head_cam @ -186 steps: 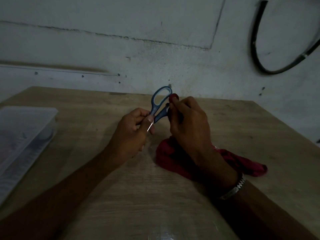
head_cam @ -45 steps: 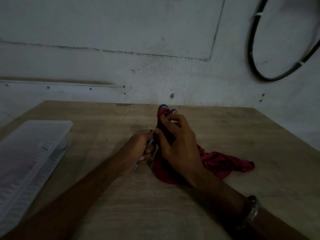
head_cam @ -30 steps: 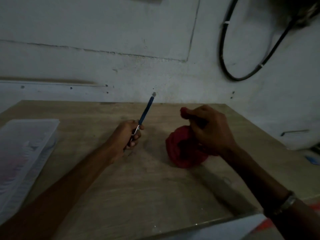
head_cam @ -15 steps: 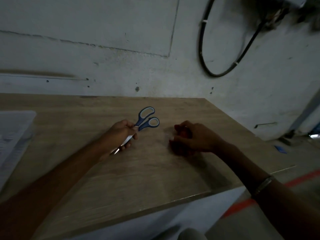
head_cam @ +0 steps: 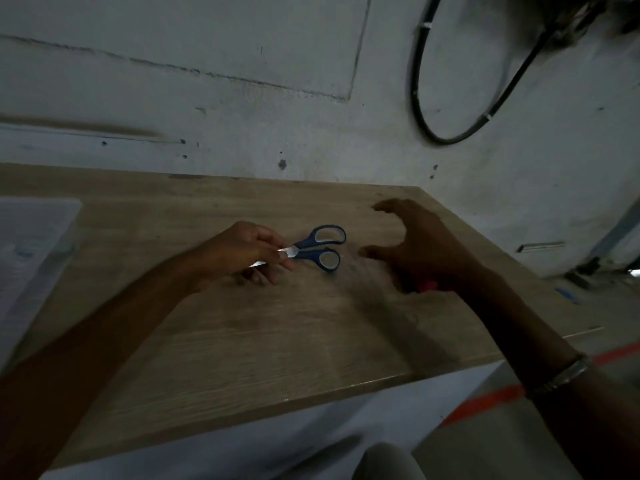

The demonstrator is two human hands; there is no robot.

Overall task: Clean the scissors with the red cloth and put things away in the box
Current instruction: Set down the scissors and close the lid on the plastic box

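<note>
head | right hand (head_cam: 426,247) has let go, fingers spread over red cloth (head_cam: 429,285) at 3 o'clock | left hand (head_cam: 239,251) pinches scissors (head_cam: 311,249) by blades | wiping seemingly over, boxing next

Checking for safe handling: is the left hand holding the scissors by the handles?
No, the left hand pinches the scissors by the blades.

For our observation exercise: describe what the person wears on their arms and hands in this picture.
Both forearms are bare, with no sleeves in view. The left hand wears nothing visible: no glove, ring or band. The right hand is also ungloved, and a metal link wristband, perhaps a watch or bracelet, circles the right wrist. The dim light hides finer details.
</note>
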